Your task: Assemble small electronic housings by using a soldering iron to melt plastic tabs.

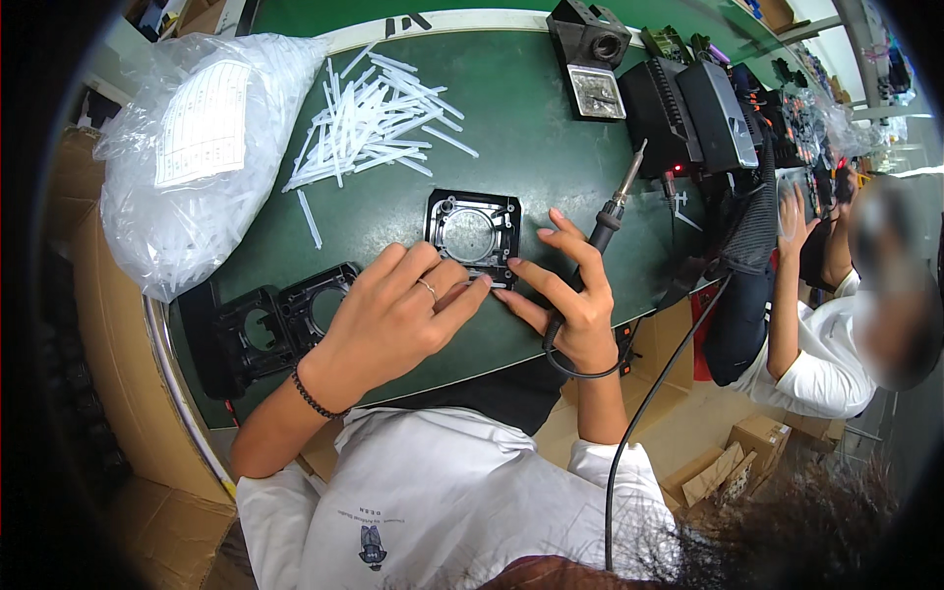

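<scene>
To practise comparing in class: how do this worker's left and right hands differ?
The left hand wears a ring and dark bracelet; the right hand shows neither. The right hand holds a soldering iron; the left hand holds none. Both have fingers at the black frame.

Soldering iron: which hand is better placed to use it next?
Probably the right hand: it holds the soldering iron, tip pointing forward, while the left hand is at the near edge of the black frame.

A green-topped workbench (536, 138) fills the middle, with cardboard boxes (763, 431) on the pale floor (706, 417) at right.
</scene>
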The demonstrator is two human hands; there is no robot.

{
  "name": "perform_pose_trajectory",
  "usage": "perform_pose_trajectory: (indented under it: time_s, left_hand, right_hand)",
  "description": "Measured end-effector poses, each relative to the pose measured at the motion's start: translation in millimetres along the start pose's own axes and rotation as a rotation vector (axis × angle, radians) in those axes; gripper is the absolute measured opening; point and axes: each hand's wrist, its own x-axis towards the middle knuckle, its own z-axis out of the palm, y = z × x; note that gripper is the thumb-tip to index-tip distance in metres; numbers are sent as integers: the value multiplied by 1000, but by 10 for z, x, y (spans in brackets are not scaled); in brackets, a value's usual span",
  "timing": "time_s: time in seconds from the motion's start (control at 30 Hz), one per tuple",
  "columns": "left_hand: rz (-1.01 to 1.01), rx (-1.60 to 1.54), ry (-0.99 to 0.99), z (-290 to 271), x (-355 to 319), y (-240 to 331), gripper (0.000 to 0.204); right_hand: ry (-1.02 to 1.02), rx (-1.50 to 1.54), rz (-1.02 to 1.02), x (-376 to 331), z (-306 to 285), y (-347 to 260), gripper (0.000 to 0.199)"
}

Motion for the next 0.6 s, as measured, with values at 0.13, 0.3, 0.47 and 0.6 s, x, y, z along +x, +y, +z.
perform_pose_trajectory:
  time_s: [0.13, 0.3, 0.47, 0.6]
  left_hand:
    - [15, 61, -42, 27, -16, 5, 35]
    - [22, 53, -67, 70, -1, 1, 34]
    - [22, 52, -77, 69, 15, 1, 35]
    - [32, 39, -92, 65, 24, -12, 35]
  right_hand:
    - [-19, -12, -11, 27, -25, -31, 40]
    - [-21, -26, 0, 23, -41, -25, 40]
    - [-25, -22, -3, 31, -34, -11, 39]
    - [-20, -12, 1, 23, -33, 1, 38]
